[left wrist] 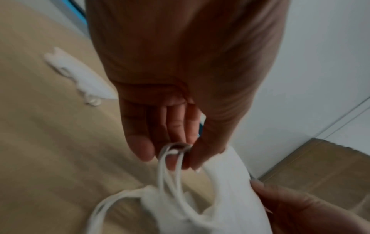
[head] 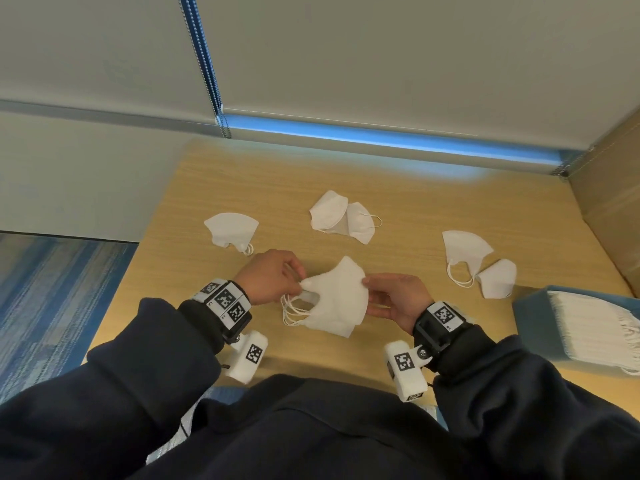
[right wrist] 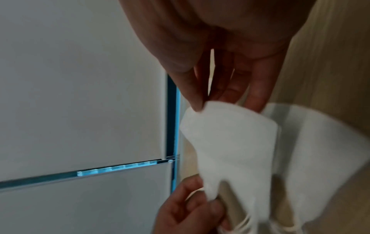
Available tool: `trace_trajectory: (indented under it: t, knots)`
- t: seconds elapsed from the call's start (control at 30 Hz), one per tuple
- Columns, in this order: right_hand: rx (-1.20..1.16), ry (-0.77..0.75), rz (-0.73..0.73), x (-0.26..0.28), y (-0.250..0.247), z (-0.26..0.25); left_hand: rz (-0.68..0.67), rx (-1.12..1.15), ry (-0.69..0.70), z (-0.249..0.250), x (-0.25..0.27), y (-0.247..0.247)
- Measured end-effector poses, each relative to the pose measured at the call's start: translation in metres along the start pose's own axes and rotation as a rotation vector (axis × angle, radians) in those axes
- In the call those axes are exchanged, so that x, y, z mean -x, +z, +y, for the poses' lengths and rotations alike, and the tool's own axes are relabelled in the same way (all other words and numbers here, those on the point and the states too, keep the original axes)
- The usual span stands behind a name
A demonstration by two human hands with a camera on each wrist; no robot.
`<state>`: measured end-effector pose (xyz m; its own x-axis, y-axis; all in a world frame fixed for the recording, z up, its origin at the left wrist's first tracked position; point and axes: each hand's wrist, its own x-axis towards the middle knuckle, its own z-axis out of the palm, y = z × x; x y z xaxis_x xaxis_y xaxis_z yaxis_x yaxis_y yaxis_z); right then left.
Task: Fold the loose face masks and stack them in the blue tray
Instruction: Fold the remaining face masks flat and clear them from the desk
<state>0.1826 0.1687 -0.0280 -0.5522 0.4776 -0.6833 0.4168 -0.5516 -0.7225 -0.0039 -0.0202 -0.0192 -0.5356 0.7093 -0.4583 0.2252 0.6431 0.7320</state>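
Observation:
A white face mask [head: 337, 299] hangs between both hands above the wooden table [head: 398, 188]. My left hand [head: 277, 282] pinches its left corner, with the ear loops [left wrist: 170, 171] hooked over the fingers. My right hand [head: 391, 299] pinches the mask's right edge [right wrist: 202, 106] between thumb and fingers. Several loose masks lie on the table: one at the far left [head: 230, 230], an unfolded one [head: 341, 216] in the middle, and two [head: 464, 249] [head: 497, 278] at the right. The blue tray [head: 533, 313] at the right edge holds a stack of folded masks [head: 588, 327].
A cardboard box wall [head: 613, 188] stands along the table's right side. Window blinds [head: 381, 64] rise behind the table's far edge. Blue carpet [head: 52, 306] lies left of the table. Bare table top shows between the loose masks.

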Motion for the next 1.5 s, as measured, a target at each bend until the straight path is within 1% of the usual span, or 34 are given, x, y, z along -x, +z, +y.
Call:
trace_trajectory:
  t: [0.07,0.13,0.23,0.4,0.63,1.23,1.33,1.43,1.5]
  knots:
    - [0.128,0.008,0.036,-0.007,-0.003,0.009,0.024,0.086,-0.088,-0.007,-0.001,0.004]
    - [0.248,0.026,0.078,-0.014,-0.005,0.016,0.018,0.144,-0.163,-0.013,-0.003,0.008]
    - [0.378,0.042,0.099,-0.024,-0.007,0.020,0.019,0.206,-0.221,-0.023,-0.006,0.012]
    - [0.492,0.027,0.089,-0.027,-0.004,0.019,0.051,0.283,-0.251,-0.030,-0.008,0.015]
    - [0.504,0.027,0.103,-0.028,-0.002,0.020,0.065,0.291,-0.264,-0.032,-0.007,0.014]
    - [0.530,0.003,0.110,-0.032,-0.002,0.024,0.088,0.276,-0.219,-0.031,-0.004,0.019]
    - [0.546,-0.013,0.121,-0.032,-0.002,0.025,0.086,0.191,-0.200,-0.032,-0.004,0.019]
    - [0.535,-0.055,0.169,-0.032,-0.002,0.026,0.140,-0.025,-0.096,-0.034,-0.007,0.018]
    - [0.543,-0.107,0.203,-0.032,-0.001,0.026,0.180,-0.085,-0.004,-0.029,-0.009,0.020]
